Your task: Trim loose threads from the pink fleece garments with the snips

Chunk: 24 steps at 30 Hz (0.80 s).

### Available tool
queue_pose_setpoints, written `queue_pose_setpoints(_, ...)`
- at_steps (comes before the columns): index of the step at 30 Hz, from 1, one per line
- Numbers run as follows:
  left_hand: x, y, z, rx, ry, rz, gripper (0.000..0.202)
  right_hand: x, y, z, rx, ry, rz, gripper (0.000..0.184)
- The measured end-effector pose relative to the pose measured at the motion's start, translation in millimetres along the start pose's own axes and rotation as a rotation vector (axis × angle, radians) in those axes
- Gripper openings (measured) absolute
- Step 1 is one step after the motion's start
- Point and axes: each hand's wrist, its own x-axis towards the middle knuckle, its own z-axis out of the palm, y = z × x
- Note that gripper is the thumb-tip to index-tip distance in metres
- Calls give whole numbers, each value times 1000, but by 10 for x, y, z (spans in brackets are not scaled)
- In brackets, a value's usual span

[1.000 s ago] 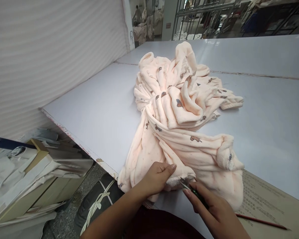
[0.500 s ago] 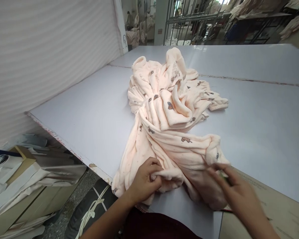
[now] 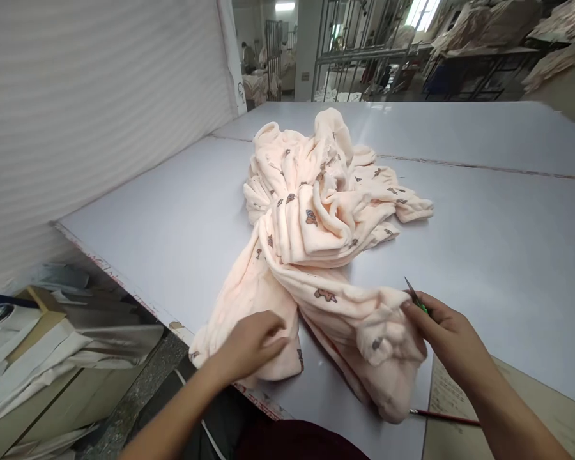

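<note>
A pale peach garment [image 3: 249,294] of soft fabric with small printed figures lies bunched on the table. Two narrow parts of it stretch towards me. Over the left part is my left hand [image 3: 256,342], its thumb and curled fingers apart with no fabric between them. My right hand [image 3: 434,319] is closed around small thread snips [image 3: 416,299] with a green handle, the pointed blade jutting up and left. The fingertips of that hand touch the edge of the right part, and whether they also pinch the cloth I cannot tell.
The wide pale table [image 3: 148,217] has a worn front edge. A red pencil [image 3: 448,418] crosses a brown cardboard sheet [image 3: 464,441] at the lower right. White padded sheeting [image 3: 100,96] stands at the left, above a carton [image 3: 52,396] piled with cloth. Metal racks stand beyond.
My left hand has let go of the left part's end and shifted left. My right hand has moved up to the edge of the right part, which has been turned; the snips now show clearly.
</note>
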Motion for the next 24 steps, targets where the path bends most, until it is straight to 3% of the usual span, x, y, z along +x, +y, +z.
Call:
queue_pose_setpoints(3,174,488,270,-279,135,260,38,-246,-151,118,18,-76,-18,41)
queue_pose_setpoints(5,283,661,420,-503,157,317,29,-365,-228,183,18,-129,-21,43)
queue_pose_setpoints(8,349,666,490,-1010,44,126,25,-435,-253,227,-24,-184,-16,44)
queue_pose_setpoints(11,305,556,426,-1367,-58,-107,34,-445,-165,224,-157,-109,-20,45)
queue_pose_setpoints(15,209,524,360,-1390,-45,-210,36,-570,-28,241,-351,92,-69,47)
queue_pose_setpoints(20,164,586,373,-1358,-57,-227,39,-801,-66,362,-511,-166,-422,20)
queue_pose_setpoints(24,152,589,364,-1285,-121,-212,43,-832,-106,443,-603,-230,-493,15)
